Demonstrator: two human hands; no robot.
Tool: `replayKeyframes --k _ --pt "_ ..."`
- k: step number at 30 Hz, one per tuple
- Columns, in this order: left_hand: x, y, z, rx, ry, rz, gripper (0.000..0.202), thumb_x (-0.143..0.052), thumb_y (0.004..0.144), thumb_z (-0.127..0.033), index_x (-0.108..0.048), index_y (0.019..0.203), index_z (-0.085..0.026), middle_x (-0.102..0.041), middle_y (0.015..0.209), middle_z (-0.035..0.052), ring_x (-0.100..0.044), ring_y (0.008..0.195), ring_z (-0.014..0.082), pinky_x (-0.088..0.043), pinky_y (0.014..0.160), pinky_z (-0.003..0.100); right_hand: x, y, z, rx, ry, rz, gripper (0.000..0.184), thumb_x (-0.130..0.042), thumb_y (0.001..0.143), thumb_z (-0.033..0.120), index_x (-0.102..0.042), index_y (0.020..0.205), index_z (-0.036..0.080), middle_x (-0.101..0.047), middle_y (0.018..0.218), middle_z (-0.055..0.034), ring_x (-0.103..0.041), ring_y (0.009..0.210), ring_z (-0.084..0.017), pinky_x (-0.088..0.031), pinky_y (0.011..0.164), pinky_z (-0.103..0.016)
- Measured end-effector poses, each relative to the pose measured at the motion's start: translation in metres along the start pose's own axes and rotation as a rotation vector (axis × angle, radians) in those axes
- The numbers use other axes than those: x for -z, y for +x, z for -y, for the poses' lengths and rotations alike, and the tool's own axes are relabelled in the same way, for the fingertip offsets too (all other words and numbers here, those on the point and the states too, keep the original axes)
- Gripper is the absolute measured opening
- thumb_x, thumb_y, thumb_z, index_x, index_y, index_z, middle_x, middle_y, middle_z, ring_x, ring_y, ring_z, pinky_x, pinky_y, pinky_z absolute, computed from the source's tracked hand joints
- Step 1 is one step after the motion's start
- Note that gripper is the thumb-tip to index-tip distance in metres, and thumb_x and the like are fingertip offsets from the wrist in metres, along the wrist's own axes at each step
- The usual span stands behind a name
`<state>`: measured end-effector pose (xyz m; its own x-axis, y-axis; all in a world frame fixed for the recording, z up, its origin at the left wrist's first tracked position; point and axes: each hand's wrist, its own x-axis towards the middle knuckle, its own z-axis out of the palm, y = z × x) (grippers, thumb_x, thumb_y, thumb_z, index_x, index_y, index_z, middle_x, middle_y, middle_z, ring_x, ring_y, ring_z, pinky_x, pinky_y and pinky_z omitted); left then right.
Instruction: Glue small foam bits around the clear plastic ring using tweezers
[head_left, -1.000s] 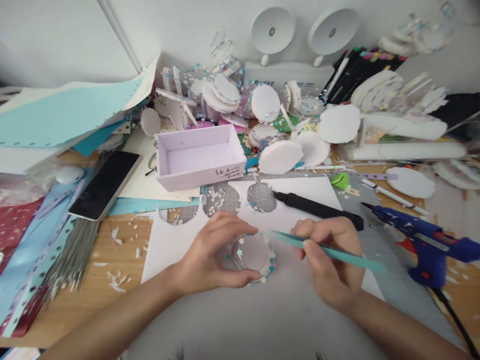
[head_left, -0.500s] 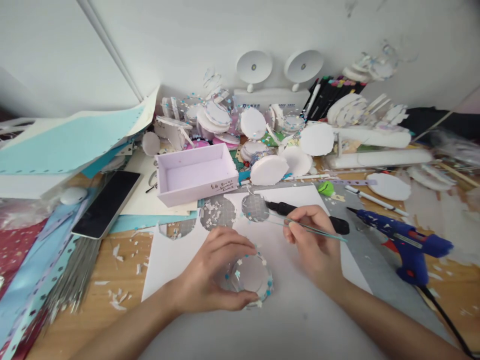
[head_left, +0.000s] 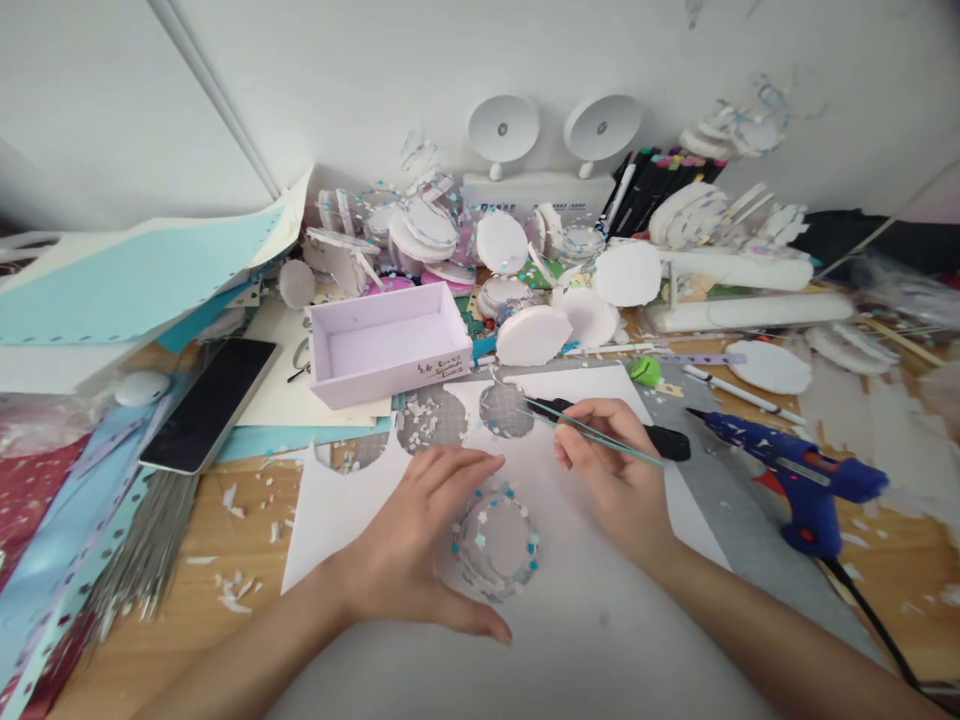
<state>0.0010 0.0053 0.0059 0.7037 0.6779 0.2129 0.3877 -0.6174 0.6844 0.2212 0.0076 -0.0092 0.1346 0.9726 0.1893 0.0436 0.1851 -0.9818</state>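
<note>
Fingers (head_left: 461, 480) of the L hand (head_left: 405, 555) are spread in a wide C, thumb well apart from the rest, curving round the L side of a star-dotted ring (head_left: 481, 540); can't tell if any skin touches it. Ring's sitting on a white sheet (head_left: 352, 520) nr the table's near edge, abt midway along, blue & white bits all round its rim. Over to the R hand (head_left: 536, 425): thumb & fingertips pinching thin teal tweezers (head_left: 619, 446), tips a bit apart and pointing to the table's far L corner, held above the sheet, well clear of the ring. Just behind that hand, partly hidden, lies a black tool (head_left: 669, 442). Sheet's far edge has round cut-outs; white scraps (head_left: 431, 420) lie in one. Beyond that edge, twd the far L corner of the table (head_left: 176, 540), it's the lilac box (head_left: 390, 380), handwriting on its front. Out twd the table's R edge, blue glue gun (head_left: 802, 475) on its side, nozzle twd the far edge & L, cord trailing to the near R corner. Along the far edge: heap of white discs (head_left: 533, 335), twin-headed lamp (head_left: 503, 130) behind 'em, dark markers (head_left: 660, 190) to its R. L edge now: phone (head_left: 214, 400), dark screen up, nr a bunch of thin grey wires (head_left: 154, 530), plus pale-blue paper (head_left: 142, 280) twd the far L corner.
</note>
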Motion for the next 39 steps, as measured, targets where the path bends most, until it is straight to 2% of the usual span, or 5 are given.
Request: replayKeyframes --k 8,24,33,36,39 --pt "-0.0027 0.0019 0.0007 0.016 0.028 0.002 0.077 -0.077 0.065 -0.055 -0.048 0.126 -0.019 -0.064 0.114 0.0118 -0.056 0.104 0.0291 -0.044 0.091 0.042 0.0011 -0.0014 -0.0003 -0.005 -0.015 0.010 0.008 -0.060 0.087 0.025 -0.055 0.093 0.022 -0.056 0.073 0.0027 -0.054 0.062 -0.010 -0.045 0.056 -0.023" --pt "-0.0058 -0.0034 0.0081 0.002 -0.087 -0.208 0.076 -0.083 0.061 -0.050 -0.052 0.125 -0.023 -0.066 0.104 0.0087 -0.059 0.094 0.0246 -0.050 0.081 0.035 0.0028 -0.0006 -0.0050 0.044 -0.093 0.012 0.010 -0.060 0.087 0.024 -0.055 0.096 0.023 -0.055 0.091 -0.0019 -0.057 0.081 -0.015 -0.046 0.074 -0.033" --pt "-0.0010 -0.0010 0.0071 0.029 -0.177 -0.146 0.068 -0.083 0.062 -0.045 -0.055 0.119 -0.022 -0.066 0.104 0.0082 -0.058 0.097 0.0251 -0.049 0.083 0.035 0.0035 -0.0014 -0.0034 0.036 -0.135 0.036 0.008 -0.060 0.087 0.027 -0.056 0.093 0.022 -0.056 0.086 -0.0013 -0.057 0.070 -0.013 -0.048 0.064 -0.029" --pt "-0.0007 -0.0009 0.0053 -0.060 -0.250 -0.054 0.069 -0.084 0.061 -0.044 -0.053 0.119 -0.023 -0.067 0.107 0.0091 -0.059 0.098 0.0258 -0.048 0.087 0.038 0.0049 0.0013 -0.0006 0.099 -0.145 0.126 0.006 -0.058 0.088 0.024 -0.056 0.093 0.023 -0.057 0.090 -0.0027 -0.059 0.077 -0.014 -0.050 0.068 -0.029" --pt "-0.0016 -0.0007 0.0012 -0.142 -0.361 0.036 0.070 -0.085 0.059 -0.043 -0.054 0.119 -0.023 -0.069 0.100 0.0083 -0.061 0.089 0.0234 -0.050 0.079 0.033 0.0076 0.0043 0.0002 0.153 -0.188 0.244 0.004 -0.056 0.089 0.023 -0.056 0.093 0.023 -0.058 0.095 -0.0049 -0.060 0.090 -0.017 -0.052 0.075 -0.030"
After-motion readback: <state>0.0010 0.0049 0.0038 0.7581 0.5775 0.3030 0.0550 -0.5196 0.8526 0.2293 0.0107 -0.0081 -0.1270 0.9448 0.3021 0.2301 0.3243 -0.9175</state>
